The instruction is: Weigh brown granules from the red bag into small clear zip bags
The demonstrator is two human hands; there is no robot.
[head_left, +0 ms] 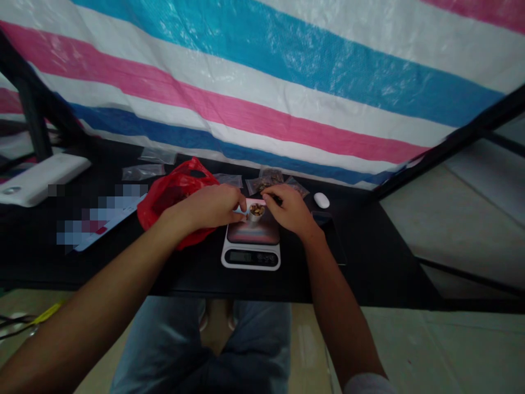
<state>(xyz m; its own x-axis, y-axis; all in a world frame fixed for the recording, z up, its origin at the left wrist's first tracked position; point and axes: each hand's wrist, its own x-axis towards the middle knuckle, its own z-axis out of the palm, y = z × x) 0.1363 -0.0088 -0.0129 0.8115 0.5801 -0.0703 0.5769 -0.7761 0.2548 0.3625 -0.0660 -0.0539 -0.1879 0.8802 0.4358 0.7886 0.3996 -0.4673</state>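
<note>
A small metal cup [256, 213] filled with brownish pieces stands on the metal plate of a white digital scale [251, 257]. My left hand [211, 205] is at the cup's left side, thumb and forefinger apart, their tips close to its wall. Whether they touch it I cannot tell. My right hand [290, 208] is bent over the cup's right side, with thumb and fingertips pinched together near the rim. Anything between those fingertips is too small to make out. A red plastic bag [153, 202] lies open, partly under my left wrist.
Small clear bags with brownish contents [262, 180] lie behind the scale. Flat clear bags [143, 172] are at the back left. A white mouse [321, 200] and a dark flat device [334, 241] are on the right. A white box-shaped object [45, 175] is far left; striped sheeting [246, 117] hangs behind.
</note>
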